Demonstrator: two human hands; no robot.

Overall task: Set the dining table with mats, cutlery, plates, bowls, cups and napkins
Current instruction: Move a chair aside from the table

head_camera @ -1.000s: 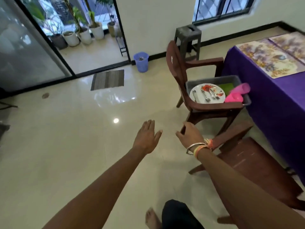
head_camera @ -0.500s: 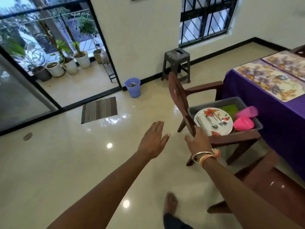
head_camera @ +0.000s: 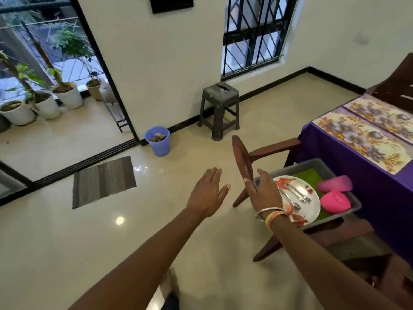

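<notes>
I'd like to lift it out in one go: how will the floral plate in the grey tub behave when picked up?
The plate looks rigid and glossy, so likely stiff but somewhat slippery. The cutlery lies loose on it and would probably slide if it tilts. It may be breakable; its material cannot be told.

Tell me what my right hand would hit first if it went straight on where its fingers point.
Most likely the wooden chair's backrest, just ahead of your right hand; the grey tray lies beside that line, but depth is unclear.
</notes>
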